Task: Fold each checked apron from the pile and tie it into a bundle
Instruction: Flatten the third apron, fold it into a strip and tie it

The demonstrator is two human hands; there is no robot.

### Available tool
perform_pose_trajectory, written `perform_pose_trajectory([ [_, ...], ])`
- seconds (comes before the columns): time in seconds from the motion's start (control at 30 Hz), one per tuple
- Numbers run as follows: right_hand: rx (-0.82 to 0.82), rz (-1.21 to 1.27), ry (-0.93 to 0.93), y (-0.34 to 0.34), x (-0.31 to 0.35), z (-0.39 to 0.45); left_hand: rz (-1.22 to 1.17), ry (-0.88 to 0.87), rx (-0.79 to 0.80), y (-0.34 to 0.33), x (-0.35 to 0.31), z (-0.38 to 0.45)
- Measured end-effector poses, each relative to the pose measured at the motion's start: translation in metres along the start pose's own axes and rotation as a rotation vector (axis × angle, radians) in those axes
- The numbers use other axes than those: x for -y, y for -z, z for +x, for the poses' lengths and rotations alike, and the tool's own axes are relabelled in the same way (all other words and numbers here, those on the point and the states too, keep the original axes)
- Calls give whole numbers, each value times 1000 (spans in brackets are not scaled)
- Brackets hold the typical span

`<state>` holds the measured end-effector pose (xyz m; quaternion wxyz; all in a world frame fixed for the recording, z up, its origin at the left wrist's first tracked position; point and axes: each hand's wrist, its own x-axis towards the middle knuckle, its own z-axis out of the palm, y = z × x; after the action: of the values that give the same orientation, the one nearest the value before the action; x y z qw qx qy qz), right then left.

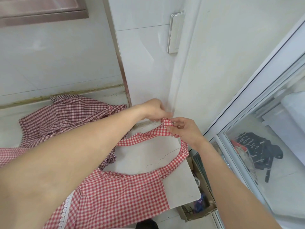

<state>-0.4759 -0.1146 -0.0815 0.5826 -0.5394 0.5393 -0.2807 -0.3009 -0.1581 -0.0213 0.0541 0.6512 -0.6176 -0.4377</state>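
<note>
A: How near the edge? 
B: The apron [122, 190] lies at the counter [179, 182] corner, a wall just behind. 
A: And the grip? 
B: Left hand [152, 109] and right hand [184, 129] both pinch the neck loop [165, 123] at its far end; the pile [66, 116] lies left.

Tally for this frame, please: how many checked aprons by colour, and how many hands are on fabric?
Bright red checked apron: 1
Dark red checked apron: 1
Hands pinching the neck strap: 2, left hand and right hand
Total: 2 aprons, 2 hands
</note>
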Motion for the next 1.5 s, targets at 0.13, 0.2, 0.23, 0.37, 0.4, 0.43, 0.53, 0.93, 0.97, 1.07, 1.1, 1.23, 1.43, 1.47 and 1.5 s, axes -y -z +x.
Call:
perform_pose_trajectory([
  [0.13,-13,-57,41,0,-2,-1,-221,116,-57,-8,10,2],
  [0.2,-52,-49,67,0,-4,0,-244,191,-87,-9,11,3],
  [0.23,-65,-55,76,1,-4,1,-272,233,-59,-9,10,1],
  [0.37,-23,-91,86,-4,-2,0,-330,260,-33,-9,10,-5],
  [0.4,-22,-92,83,-5,-1,-1,-305,221,-101,-8,11,-2],
  [0.43,-24,-88,77,-6,-1,-1,-280,175,-168,-9,13,-1],
  [0.53,-31,-59,52,-8,-1,-2,-277,65,-285,-11,12,1],
  [0.93,-31,-69,67,-3,-9,-6,-416,18,386,17,9,-15],
  [0.97,-27,-75,71,-3,-10,-6,-503,18,389,14,9,-14],
  [1.07,-28,-61,82,-4,-10,-6,-729,27,287,3,6,-7],
  [1.1,-30,-44,85,-4,-9,-6,-745,12,232,-1,5,-7],
  [1.23,-44,-31,81,-1,-5,-6,-515,-91,-86,-14,13,-3],
  [1.43,-77,-88,88,6,-2,-4,-102,-124,224,-25,44,-12],
  [1.47,-86,-84,93,8,0,-4,-64,-157,194,-25,48,-13],
  [1.5,-66,-82,91,11,2,-4,-44,-177,132,-24,50,-12],
])
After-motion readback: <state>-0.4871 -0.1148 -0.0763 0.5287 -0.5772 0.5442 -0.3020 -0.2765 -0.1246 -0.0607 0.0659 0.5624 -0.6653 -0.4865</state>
